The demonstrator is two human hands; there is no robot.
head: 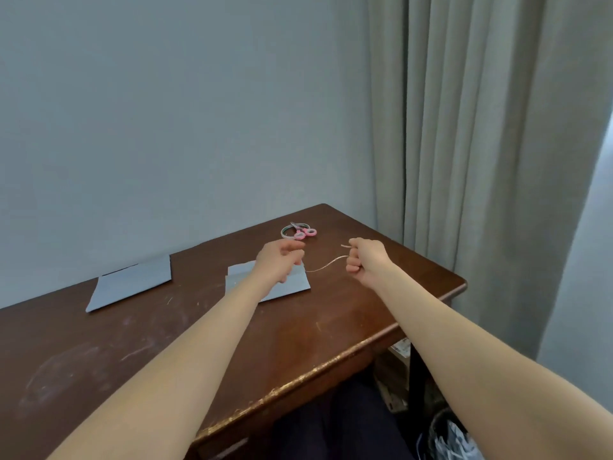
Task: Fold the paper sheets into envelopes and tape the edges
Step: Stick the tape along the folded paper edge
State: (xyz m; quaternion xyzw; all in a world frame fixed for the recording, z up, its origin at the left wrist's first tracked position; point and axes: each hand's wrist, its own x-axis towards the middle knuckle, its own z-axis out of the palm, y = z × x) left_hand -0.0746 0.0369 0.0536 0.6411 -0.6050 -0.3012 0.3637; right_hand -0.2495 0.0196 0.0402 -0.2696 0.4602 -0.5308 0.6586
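Two grey folded sheets lie flat on brown table [348, 310]: left sheet [132, 283] far off, mid sheet [300, 282] partly under L hand [282, 257]. Thin pale tape strip [326, 263] sags btwn hands. R hand [365, 260] fists one end, L hand's curled fingers hold the other by mid sheet. Pink scissors [303, 233] & tape roll [288, 230] just behind.

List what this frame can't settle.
Head view only:
- left hand: its fingertips are hidden by the hand itself, so its grip on the tape strip is unclear.
- folded sheet: the centre is covered by the left hand and forearm.
- scissors on the tape roll: the blades are too small to read.
- bag beside the table: cut off by the bottom edge.
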